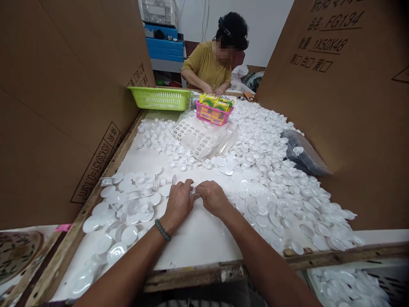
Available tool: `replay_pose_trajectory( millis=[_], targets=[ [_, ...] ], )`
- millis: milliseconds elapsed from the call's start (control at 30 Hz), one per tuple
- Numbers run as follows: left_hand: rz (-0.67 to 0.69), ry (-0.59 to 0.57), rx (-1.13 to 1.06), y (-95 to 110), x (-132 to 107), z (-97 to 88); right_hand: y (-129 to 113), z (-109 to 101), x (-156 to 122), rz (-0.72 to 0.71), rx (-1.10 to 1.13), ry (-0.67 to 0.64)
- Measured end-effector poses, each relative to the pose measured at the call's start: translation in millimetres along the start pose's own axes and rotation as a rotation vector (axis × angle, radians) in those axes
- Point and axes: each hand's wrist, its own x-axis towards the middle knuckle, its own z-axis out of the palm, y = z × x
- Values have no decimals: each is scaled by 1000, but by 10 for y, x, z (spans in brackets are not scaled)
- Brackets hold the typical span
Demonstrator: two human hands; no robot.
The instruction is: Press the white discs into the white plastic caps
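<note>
My left hand (180, 199) and my right hand (212, 198) meet over the middle of the white tabletop (191, 243). Between their fingertips is a small clear plastic piece (194, 191), mostly hidden by the fingers. The fingers of both hands are closed around it. To the left lies a loose spread of white plastic disc-shaped pieces (129, 234), some with small raised parts. A larger heap of similar white plastic pieces (255, 204) covers the right side, close to my right hand.
Tall cardboard boxes (64, 106) wall in both sides. Farther back are a green basket (162, 99), a pink basket (212, 115) with yellow packets, and clear plastic bags (204, 138). Another person (211, 64) works at the far end. A wooden edge (191, 276) borders the front.
</note>
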Motion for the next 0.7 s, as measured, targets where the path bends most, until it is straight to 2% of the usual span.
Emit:
replay_pose_trajectory(
  millis=[200,333,533,700],
  targets=[
    [32,-59,-86,-42,-12,-56,-45,30,1,14,-33,-18],
    [30,-71,-109,-52,-11,-79,-25,81,-34,38,27,41],
    [37,-65,-190,-40,19,-154,1,99,-54,227,363,186],
    [-13,-92,-325,-29,100,-205,23,15,-40,348,545,177]
  ],
)
